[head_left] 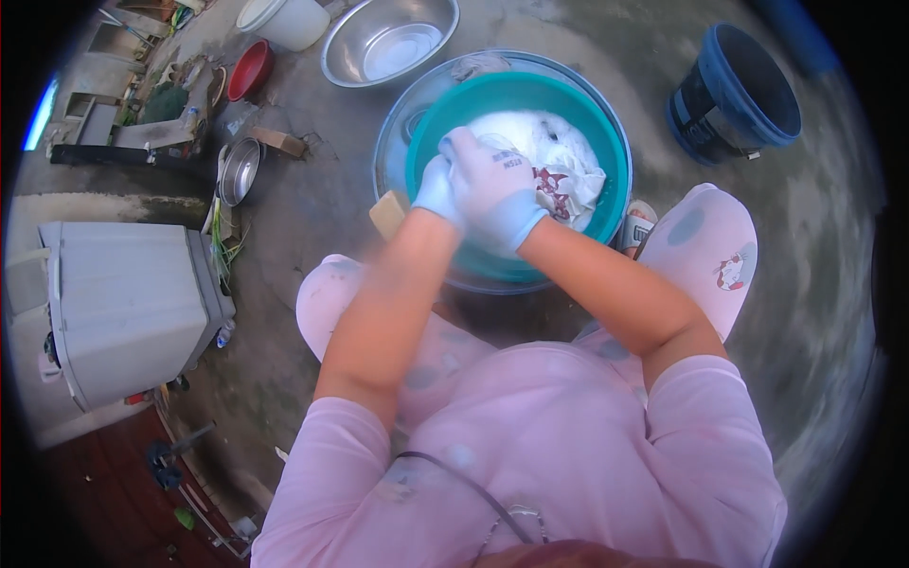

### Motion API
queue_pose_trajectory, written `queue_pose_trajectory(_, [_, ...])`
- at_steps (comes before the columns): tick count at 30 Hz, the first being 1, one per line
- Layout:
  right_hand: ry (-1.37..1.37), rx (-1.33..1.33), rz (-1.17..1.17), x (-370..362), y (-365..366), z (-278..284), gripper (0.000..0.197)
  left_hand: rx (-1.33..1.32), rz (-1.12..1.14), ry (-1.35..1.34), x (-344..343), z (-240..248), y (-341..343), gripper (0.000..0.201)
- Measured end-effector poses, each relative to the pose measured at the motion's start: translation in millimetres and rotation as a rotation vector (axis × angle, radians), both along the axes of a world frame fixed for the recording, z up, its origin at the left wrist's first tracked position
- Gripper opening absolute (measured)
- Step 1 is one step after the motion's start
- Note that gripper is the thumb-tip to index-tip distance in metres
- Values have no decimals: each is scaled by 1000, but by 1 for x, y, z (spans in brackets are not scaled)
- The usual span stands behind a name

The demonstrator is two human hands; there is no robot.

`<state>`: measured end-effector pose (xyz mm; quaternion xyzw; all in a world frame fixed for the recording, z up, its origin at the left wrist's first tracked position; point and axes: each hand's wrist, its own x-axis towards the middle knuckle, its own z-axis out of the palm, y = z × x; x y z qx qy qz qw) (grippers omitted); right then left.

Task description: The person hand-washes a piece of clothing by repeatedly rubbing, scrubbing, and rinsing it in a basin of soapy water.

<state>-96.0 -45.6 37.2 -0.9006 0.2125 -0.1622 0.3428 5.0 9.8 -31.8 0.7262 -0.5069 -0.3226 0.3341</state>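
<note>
In front of me a green basin (614, 156) holds white cloth (578, 156) with a dark red pattern, among what look like white suds. My left hand (439, 192) and my right hand (492, 180), both in pale gloves with bluish cuffs, are pressed together over the basin's left half. The fingers of both are closed, and whatever lies between them is hidden. The green basin stands inside a wider metal basin (390, 142), on whose far rim rests greyish cloth (480, 64). A tan block (388, 215) juts out by my left wrist.
Beyond stand a shiny metal bowl (393, 43), a white bucket (289, 21) and a red bowl (250, 71). A dark bucket (729, 95) is at the far right. On the left are a small metal bowl (240, 170), a brick (277, 142) and a grey-white boxy appliance (133, 303).
</note>
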Motion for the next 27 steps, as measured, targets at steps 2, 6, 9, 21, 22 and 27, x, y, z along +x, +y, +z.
queue_pose_trajectory(2, [77,38,-117,1,-27,-10,24,-110,76,-122,-13,-41,-3,41])
queue_pose_trajectory(6, [59,106,-313,-5,-55,-42,26,-255,451,1254,-37,-22,-32,39])
queue_pose_trajectory(9, [-30,-63,63,2,1,2,23,-331,78,1476,17,-34,4,43])
queue_pose_trajectory(21, [-116,1115,-158,-12,-133,-56,40,-397,743,1198,22,61,11,37])
queue_pose_trajectory(22, [-12,1017,-16,-16,-132,-51,39,-406,745,1197,26,61,12,37])
queue_pose_trajectory(27, [9,800,202,-24,-131,-25,28,-392,609,579,49,50,18,46])
